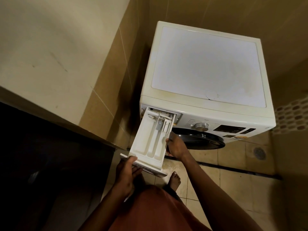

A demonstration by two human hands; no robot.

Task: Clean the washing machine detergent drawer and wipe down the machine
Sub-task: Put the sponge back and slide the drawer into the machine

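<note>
A white front-loading washing machine (206,67) stands against the tiled wall. Its white detergent drawer (146,140) is pulled far out toward me from the slot at the machine's top left, with its back end still in the opening. Three long compartments show inside, plus a grey siphon cap near the back. My left hand (129,170) grips the drawer's front panel, thumb on top and fingers beneath. My right hand (175,145) holds the drawer's right side wall, fingers curled over its edge.
A control dial (201,126) and a dark display sit on the front panel above the black round door (200,139). A beige wall corner (66,64) juts out at left. The tiled floor has a drain (259,153) at right. My bare foot (175,180) stands below the drawer.
</note>
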